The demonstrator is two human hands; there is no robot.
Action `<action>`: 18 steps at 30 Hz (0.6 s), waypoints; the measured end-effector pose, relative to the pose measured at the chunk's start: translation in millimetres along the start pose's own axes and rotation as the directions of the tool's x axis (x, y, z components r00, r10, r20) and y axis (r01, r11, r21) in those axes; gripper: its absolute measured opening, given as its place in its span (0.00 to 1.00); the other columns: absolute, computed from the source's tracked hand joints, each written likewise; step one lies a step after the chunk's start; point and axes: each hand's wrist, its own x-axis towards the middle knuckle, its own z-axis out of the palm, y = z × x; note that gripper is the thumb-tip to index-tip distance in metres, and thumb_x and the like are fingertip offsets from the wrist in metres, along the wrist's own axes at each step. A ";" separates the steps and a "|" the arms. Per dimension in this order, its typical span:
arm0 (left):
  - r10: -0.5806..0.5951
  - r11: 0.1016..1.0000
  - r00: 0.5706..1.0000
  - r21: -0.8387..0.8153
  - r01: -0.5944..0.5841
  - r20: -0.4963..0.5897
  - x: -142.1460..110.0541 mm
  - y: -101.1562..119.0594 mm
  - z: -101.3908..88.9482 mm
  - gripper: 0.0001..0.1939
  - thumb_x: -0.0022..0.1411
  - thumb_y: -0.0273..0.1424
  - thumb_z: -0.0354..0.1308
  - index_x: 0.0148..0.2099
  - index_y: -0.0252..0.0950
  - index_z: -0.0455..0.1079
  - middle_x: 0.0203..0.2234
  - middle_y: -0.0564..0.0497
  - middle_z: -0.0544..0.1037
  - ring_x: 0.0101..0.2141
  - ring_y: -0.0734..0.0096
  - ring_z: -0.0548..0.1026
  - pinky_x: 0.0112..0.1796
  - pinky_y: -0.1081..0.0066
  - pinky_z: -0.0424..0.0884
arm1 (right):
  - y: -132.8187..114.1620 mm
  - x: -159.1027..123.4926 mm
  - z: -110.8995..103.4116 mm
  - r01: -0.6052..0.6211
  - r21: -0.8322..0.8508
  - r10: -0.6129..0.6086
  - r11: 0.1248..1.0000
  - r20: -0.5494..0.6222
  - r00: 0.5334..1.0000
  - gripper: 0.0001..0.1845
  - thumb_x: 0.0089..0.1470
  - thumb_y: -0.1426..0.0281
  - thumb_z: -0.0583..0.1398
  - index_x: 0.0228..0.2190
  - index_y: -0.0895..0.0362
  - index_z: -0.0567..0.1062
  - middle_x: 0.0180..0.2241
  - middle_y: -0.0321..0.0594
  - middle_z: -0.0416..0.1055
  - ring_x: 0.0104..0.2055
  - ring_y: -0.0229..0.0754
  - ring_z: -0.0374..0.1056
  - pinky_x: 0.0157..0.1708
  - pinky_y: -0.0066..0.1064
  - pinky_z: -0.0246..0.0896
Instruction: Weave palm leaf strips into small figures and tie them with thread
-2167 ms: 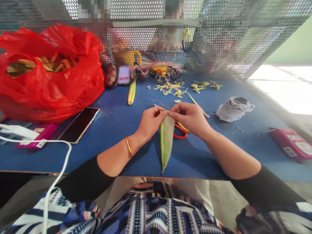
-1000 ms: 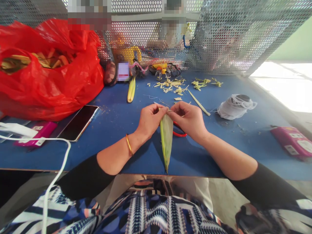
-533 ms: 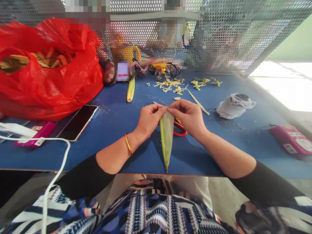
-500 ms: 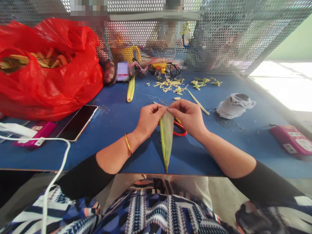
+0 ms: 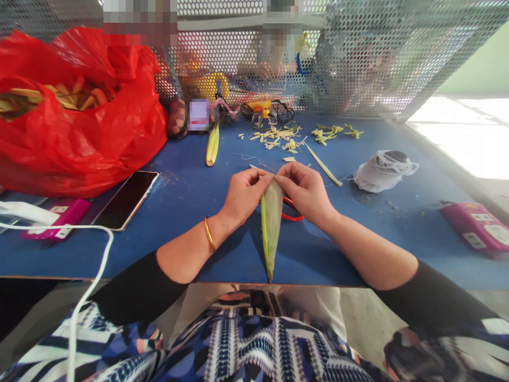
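Note:
A long pale green leaf (image 5: 271,225) hangs point-down over the blue table (image 5: 186,212), its tip near the front edge. My left hand (image 5: 243,194) and my right hand (image 5: 305,191) both pinch its top end, fingertips almost meeting. Under my right hand lie scissors with red handles (image 5: 291,214), partly hidden. My left wrist carries a gold bangle (image 5: 209,234).
A red plastic bag (image 5: 75,111) of leaves fills the back left. A phone (image 5: 126,199), pink boxes (image 5: 59,216) (image 5: 475,232) and a white cable (image 5: 85,297) lie nearby. Leaf scraps (image 5: 278,139), a folded leaf (image 5: 212,144), a white thread spool (image 5: 384,170) and a perforated metal screen (image 5: 358,58) stand behind.
Both hands stay pinched on the leaf's top and shift only slightly; the leaf hangs much the same. The view has drifted a little.

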 end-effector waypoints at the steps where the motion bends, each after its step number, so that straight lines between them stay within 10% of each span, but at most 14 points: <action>1: 0.003 1.000 1.000 -0.003 -0.003 0.001 0.2 -0.2 0.1 0.09 0.55 0.36 0.61 0.29 0.35 0.73 0.19 0.55 0.71 0.21 0.77 0.65 0.23 0.75 0.61 | 0.1 -0.5 0.3 0.021 -0.027 -0.021 0.999 -0.004 1.000 0.07 0.52 0.71 0.59 0.24 0.55 0.67 0.18 0.29 0.61 0.21 0.32 0.54 0.23 0.28 0.50; 8: -0.003 1.000 1.000 -0.026 0.003 -0.015 -0.3 1.2 1.4 0.08 0.56 0.35 0.61 0.29 0.35 0.73 0.21 0.55 0.72 0.23 0.76 0.66 0.25 0.75 0.63 | -0.8 -5.0 -0.3 0.239 -0.324 -0.264 0.916 -0.035 0.964 0.06 0.52 0.72 0.58 0.25 0.54 0.67 0.25 0.34 0.66 0.28 0.36 0.60 0.31 0.32 0.55; 18: 0.048 0.998 0.997 0.048 -0.045 -0.062 -0.3 0.9 0.7 0.08 0.58 0.34 0.60 0.29 0.36 0.73 0.23 0.54 0.74 0.27 0.74 0.69 0.28 0.74 0.64 | 8.6 -2.4 4.9 -0.060 0.087 0.061 0.994 -0.011 0.998 0.14 0.46 0.61 0.66 0.25 0.54 0.67 0.21 0.29 0.60 0.24 0.33 0.55 0.25 0.30 0.53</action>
